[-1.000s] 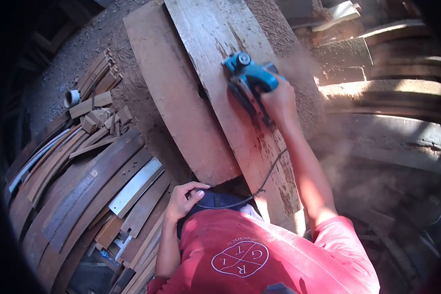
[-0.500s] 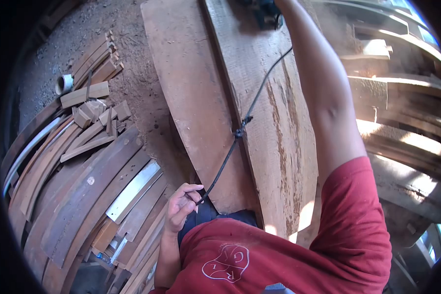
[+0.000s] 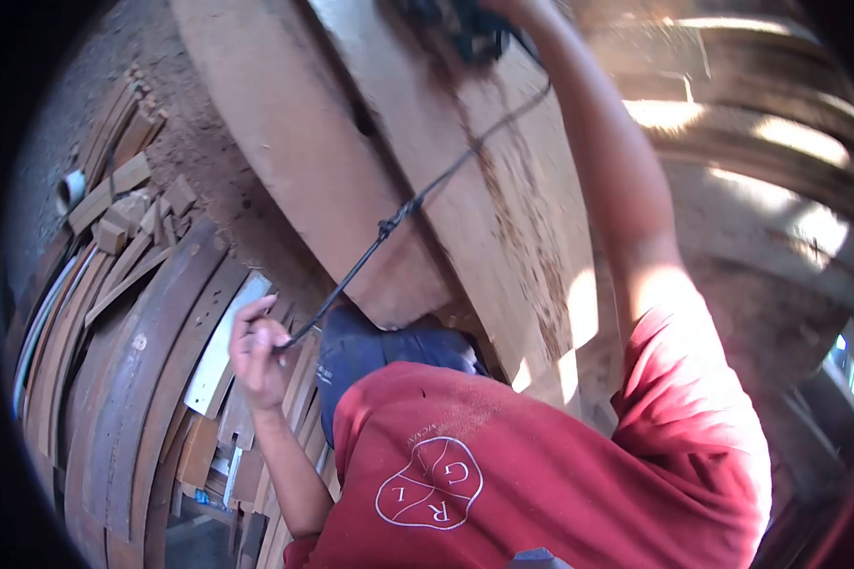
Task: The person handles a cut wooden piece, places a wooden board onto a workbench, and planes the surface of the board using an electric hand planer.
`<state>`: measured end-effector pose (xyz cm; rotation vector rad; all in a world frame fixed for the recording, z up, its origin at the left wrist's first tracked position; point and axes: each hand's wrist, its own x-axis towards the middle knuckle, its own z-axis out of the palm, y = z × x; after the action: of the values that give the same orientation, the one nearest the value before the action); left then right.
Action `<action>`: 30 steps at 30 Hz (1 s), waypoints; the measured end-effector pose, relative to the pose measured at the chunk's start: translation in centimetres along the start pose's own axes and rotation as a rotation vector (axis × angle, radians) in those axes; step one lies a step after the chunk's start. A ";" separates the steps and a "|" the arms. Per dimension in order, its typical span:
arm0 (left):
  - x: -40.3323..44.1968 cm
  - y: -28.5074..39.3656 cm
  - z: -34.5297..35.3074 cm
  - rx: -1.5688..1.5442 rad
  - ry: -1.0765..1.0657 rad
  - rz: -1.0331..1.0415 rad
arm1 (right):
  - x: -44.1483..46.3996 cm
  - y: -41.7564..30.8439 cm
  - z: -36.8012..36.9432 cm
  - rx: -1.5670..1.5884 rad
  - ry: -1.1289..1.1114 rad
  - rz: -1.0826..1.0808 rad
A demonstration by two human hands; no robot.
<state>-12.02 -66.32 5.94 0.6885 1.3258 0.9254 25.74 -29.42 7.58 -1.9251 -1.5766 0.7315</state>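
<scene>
My right arm reaches over a wide wooden plank [image 3: 531, 190] to the top of the view. There my right hand [image 3: 514, 8], partly cut off by the frame edge, is closed on a dark teal power tool [image 3: 460, 33], apparently an electric planer, blurred by motion. A black power cord [image 3: 351, 272] with a knotted lump runs from the tool across the planks. Its near part is pinched in the fingers of my left hand [image 3: 258, 351], held out at the lower left. Rough, dark-streaked grain marks the plank. A second, smoother plank [image 3: 285, 142] lies alongside it, its near end by my legs.
Stacked curved-looking boards [image 3: 128, 360] fill the left side, with short wood offcuts [image 3: 133, 213] and a pipe piece [image 3: 69, 192] above them. More sunlit timber [image 3: 769, 209] lies on the right. Bare dirt floor [image 3: 213, 180] shows between the left stack and the planks.
The view has shifted, so the planks sit further left and higher. The planer has come nearer my body along the plank. My left hand has moved left and up, still holding the cord.
</scene>
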 end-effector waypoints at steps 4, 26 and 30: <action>-3.6 -1.2 2.8 0.026 -0.075 0.035 | -21.2 10.4 -7.8 -0.273 -0.051 -0.073; -6.9 -3.3 10.8 0.265 -0.419 -0.206 | -42.2 16.3 -15.1 -0.030 -0.024 0.357; -3.0 -1.2 9.2 0.225 -0.378 -0.199 | -32.3 12.5 -11.6 -0.020 0.028 0.315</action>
<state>-2.70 -68.70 7.68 0.8410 1.1419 0.4614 37.16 -64.06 9.23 -2.2164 -1.2812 0.8130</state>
